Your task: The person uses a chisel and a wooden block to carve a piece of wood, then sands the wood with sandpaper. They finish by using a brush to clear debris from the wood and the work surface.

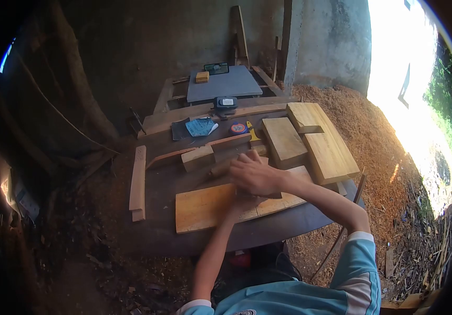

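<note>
A flat wooden board (202,205) lies across the near part of the table, with pencil-like lines on its face. My right hand (257,176) is closed above the middle of this board, its knuckles up. Whatever it grips is largely hidden; a little wood-coloured edge shows beside the fingers. My left hand (245,202) is low at the board, just under the right one. Its fingers are hidden and blurred. Behind the hands, a small wooden block (198,157) and a round wooden rod (223,166) rest on the table.
Thick wooden blocks (284,139) and a notched plank (331,147) occupy the right side. A tape measure (238,128), blue sandpaper (200,126) and a small dark device (225,103) sit farther back. A narrow notched stick (138,181) lies left. Wood shavings (362,126) cover the ground.
</note>
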`<control>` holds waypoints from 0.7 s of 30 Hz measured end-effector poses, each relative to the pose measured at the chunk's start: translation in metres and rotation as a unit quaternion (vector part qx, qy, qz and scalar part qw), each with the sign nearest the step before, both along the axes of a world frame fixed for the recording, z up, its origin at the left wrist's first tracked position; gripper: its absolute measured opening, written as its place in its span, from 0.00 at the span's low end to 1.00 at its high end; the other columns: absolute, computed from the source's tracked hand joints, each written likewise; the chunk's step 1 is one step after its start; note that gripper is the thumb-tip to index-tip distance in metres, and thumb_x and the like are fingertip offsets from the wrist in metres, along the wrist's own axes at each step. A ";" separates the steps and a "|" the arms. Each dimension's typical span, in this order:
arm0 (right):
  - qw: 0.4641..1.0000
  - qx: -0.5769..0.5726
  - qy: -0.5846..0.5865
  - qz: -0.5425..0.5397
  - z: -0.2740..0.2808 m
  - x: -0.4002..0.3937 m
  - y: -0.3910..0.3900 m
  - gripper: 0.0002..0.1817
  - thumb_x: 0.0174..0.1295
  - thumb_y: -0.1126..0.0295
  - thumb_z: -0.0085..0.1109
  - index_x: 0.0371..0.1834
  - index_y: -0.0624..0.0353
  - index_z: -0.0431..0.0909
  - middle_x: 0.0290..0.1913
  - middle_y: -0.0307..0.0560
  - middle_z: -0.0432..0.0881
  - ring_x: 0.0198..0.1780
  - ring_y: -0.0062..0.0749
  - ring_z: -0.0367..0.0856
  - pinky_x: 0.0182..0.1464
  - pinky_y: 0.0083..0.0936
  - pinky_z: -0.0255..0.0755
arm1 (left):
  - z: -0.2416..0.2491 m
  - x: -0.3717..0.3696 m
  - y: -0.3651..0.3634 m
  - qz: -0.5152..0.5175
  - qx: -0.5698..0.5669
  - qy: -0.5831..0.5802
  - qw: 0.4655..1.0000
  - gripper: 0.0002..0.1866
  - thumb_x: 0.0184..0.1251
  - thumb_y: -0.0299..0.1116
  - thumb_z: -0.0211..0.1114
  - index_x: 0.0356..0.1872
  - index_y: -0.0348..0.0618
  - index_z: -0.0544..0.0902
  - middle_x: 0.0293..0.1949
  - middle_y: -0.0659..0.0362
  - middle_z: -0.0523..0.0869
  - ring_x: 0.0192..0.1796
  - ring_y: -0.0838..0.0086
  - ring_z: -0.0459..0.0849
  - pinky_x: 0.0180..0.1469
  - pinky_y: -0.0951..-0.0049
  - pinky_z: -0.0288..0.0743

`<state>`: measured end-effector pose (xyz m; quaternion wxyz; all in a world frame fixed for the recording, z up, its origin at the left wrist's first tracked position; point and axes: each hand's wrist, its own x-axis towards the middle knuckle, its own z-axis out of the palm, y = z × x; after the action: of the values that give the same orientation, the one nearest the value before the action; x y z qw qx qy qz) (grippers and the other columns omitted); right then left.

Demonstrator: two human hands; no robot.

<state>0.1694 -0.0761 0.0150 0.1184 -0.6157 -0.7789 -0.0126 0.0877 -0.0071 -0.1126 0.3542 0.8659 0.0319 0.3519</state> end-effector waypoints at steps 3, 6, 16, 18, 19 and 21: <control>0.989 0.133 -0.004 -0.062 -0.033 0.049 0.023 0.08 0.60 0.66 0.49 0.31 0.59 0.68 0.35 0.47 0.66 0.43 0.41 0.65 0.50 0.40 0.58 | 0.016 -0.009 0.004 -0.084 -0.190 0.115 0.972 0.31 0.43 0.33 0.66 0.53 0.36 0.70 0.44 0.48 0.79 0.50 0.61 0.78 0.52 0.63 0.71; 0.996 0.044 -0.018 -0.071 -0.017 0.038 0.014 0.11 0.62 0.63 0.47 0.35 0.60 0.70 0.38 0.49 0.67 0.46 0.42 0.65 0.52 0.43 0.57 | 0.030 -0.012 0.000 -0.091 -0.137 0.075 0.984 0.35 0.41 0.32 0.67 0.56 0.36 0.66 0.47 0.46 0.77 0.51 0.59 0.77 0.52 0.64 0.71; 1.000 0.005 0.000 -0.006 -0.004 -0.001 0.004 0.15 0.66 0.60 0.44 0.38 0.61 0.72 0.43 0.52 0.69 0.49 0.44 0.65 0.56 0.43 0.56 | 0.023 -0.015 0.001 -0.089 -0.034 0.166 0.981 0.44 0.39 0.30 0.67 0.64 0.37 0.58 0.58 0.43 0.70 0.58 0.52 0.71 0.59 0.61 0.66; 0.996 0.043 0.007 -0.075 -0.011 0.024 0.013 0.14 0.66 0.60 0.44 0.37 0.61 0.71 0.41 0.51 0.69 0.48 0.43 0.65 0.56 0.42 0.56 | 0.015 -0.010 0.007 -0.118 -0.196 0.184 0.956 0.43 0.42 0.30 0.66 0.65 0.37 0.58 0.59 0.43 0.69 0.62 0.53 0.66 0.63 0.62 0.61; 0.992 0.061 0.014 -0.114 -0.018 0.046 0.020 0.14 0.66 0.60 0.44 0.37 0.61 0.71 0.40 0.51 0.69 0.48 0.43 0.65 0.56 0.42 0.56 | 0.021 -0.009 0.007 -0.140 -0.218 0.137 0.956 0.42 0.43 0.30 0.66 0.64 0.37 0.58 0.58 0.43 0.69 0.63 0.54 0.65 0.63 0.62 0.61; 0.996 0.031 -0.033 -0.077 -0.028 0.059 0.025 0.15 0.67 0.60 0.43 0.37 0.61 0.71 0.41 0.50 0.69 0.48 0.43 0.66 0.56 0.42 0.56 | 0.029 -0.012 0.004 -0.139 -0.195 0.177 0.954 0.38 0.43 0.29 0.65 0.61 0.37 0.61 0.54 0.46 0.72 0.58 0.58 0.69 0.58 0.64 0.65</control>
<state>0.2280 -0.0510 -0.0131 0.1102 -0.6688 -0.7322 -0.0664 0.0757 -0.0028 -0.0834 0.5507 0.8240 0.0414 0.1268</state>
